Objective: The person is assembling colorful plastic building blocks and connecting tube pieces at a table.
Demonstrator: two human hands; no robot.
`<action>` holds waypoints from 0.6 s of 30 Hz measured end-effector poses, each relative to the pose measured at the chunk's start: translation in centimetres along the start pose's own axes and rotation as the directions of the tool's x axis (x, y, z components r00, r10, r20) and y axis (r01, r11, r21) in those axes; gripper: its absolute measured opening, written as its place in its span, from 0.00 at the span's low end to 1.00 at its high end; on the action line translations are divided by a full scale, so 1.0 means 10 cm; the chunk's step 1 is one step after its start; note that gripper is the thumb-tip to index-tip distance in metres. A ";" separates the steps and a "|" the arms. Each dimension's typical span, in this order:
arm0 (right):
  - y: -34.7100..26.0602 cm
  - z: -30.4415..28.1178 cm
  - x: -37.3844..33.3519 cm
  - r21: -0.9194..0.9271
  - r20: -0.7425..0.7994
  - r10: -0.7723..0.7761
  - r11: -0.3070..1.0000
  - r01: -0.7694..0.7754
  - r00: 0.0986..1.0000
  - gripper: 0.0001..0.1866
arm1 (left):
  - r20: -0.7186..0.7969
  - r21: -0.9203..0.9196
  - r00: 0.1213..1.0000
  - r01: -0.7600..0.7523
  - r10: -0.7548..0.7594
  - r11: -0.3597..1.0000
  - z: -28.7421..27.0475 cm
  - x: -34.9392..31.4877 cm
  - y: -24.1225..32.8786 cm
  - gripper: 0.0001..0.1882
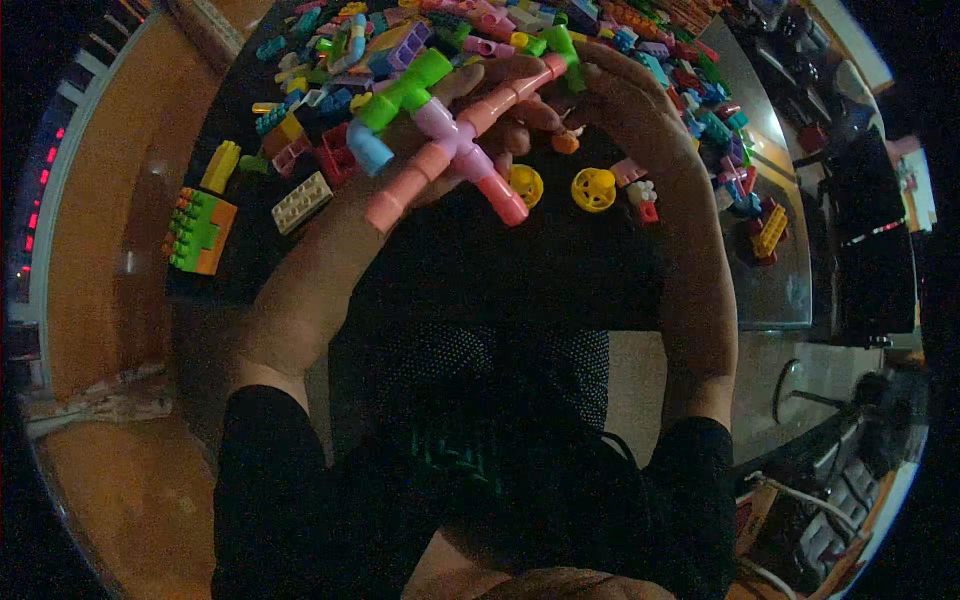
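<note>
A joined set of toy pipes is held up over the table. At its middle sits a pink cross-shaped connector (pixel 458 138). Salmon tubes (pixel 402 188) run from it, one ending near me and one reaching toward the far right. A green T-shaped connector (pixel 408 90) and a light-blue elbow (pixel 370 148) branch off on the left. My left hand (pixel 468 82) is closed round the pipes from behind, partly hidden by them. My right hand (pixel 630 95) curves around the far-right end, with its fingers at another green connector (pixel 563 50); its fingertips are partly hidden.
Many colourful bricks and pipe pieces (pixel 480 22) cover the far side of the dark table (pixel 480 270). Two yellow wheels (pixel 594 190) lie below my hands. At left are a beige brick (pixel 302 202) and a green-orange block (pixel 200 230); a yellow brick (pixel 770 230) lies right.
</note>
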State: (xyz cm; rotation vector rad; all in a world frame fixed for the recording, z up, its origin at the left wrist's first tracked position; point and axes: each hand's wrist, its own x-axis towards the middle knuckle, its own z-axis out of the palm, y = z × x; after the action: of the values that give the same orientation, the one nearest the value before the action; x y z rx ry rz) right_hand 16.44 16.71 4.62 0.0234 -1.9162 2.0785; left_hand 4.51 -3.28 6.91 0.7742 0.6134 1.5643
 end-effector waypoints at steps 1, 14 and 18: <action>0.01 0.01 0.01 0.042 -0.001 0.000 0.999 0.000 1.000 0.25 | 0.044 -0.086 0.998 -0.044 0.048 0.995 -0.13 -0.01 -0.06 0.22; -0.23 -0.94 -0.07 -0.946 -0.256 -0.281 0.267 -0.181 0.925 0.13 | 0.016 -0.153 0.999 -0.041 0.044 0.987 -0.59 0.02 0.09 0.16; 0.05 -0.45 0.11 -0.996 -0.071 -0.226 0.077 -0.055 0.971 0.10 | -0.051 -0.244 0.985 -0.170 0.162 0.955 -0.52 -0.08 0.13 0.22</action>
State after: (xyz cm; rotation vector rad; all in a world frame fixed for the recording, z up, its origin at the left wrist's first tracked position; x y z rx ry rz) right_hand 16.14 21.27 3.96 -0.3738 -2.6417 0.1814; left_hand -0.29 -3.99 4.50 0.6255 0.3715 1.7708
